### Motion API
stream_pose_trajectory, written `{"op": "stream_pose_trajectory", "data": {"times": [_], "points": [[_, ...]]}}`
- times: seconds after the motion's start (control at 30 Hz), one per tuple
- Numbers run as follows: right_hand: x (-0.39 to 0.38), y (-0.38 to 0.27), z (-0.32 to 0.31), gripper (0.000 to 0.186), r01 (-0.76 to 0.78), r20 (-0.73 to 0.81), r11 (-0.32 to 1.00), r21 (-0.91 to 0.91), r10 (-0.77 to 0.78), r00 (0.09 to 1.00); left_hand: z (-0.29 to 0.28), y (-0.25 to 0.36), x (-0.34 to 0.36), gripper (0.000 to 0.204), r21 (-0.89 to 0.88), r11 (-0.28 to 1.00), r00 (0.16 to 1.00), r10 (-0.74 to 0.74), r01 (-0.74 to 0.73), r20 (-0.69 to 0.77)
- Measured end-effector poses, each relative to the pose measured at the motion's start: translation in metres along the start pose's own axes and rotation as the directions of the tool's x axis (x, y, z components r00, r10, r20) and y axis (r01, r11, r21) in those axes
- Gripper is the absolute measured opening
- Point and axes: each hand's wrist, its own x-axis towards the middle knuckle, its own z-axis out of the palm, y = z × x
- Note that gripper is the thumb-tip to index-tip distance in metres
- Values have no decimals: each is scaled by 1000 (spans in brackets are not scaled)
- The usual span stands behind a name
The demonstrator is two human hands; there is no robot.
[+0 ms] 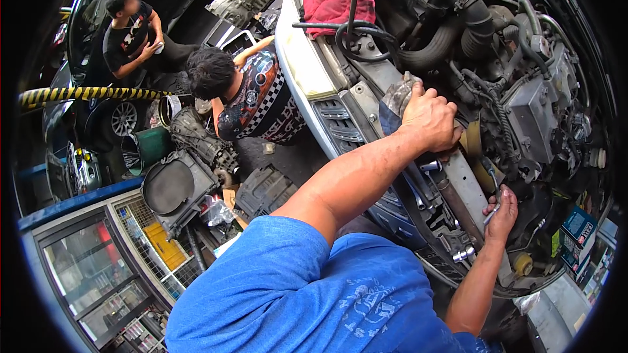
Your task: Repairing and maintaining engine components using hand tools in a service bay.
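Note:
I am leaning over the open engine bay of a car. My left hand is curled down behind the front crossmember, beside a tan fan-like part; whatever its fingers grip is hidden. A dirty grey rag lies against its knuckles. Lower and to the right, my right hand is closed around a slim metal tool, whose exact kind I cannot make out. Between my arms, wrenches and a chrome socket rest along the car's front edge.
A red cloth and a bent black metal bar lie at the far front corner. Thick black hoses fill the bay. A teal box stands at right. Two people are at left, near removed gearboxes and a radiator fan.

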Motion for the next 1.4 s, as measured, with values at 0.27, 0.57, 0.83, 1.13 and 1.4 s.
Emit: {"op": "stream_pose_trajectory", "data": {"times": [0.27,0.57,0.83,1.13,1.4], "points": [[1,0,-1,28,-13,-6,1000,-8,13,1000,6,-1,0,43,-35,999,994,6,-10,-111],[3,0,1,26,-34,-28,999,-5,34,999,4,0,-1,45,-59,998,998,-7,4,-58],[0,-5,5,25,-49,-17,999,4,49,999,2,-1,1,43,-28,1000,999,-12,11,-33],[-2,3,2,30,-13,-42,1000,-2,13,999,0,2,3,41,5,1000,1000,-29,29,5],[-4,5,1,33,20,-54,999,-43,-22,998,2,2,5,40,6,1000,1000,-12,13,-9]]}}
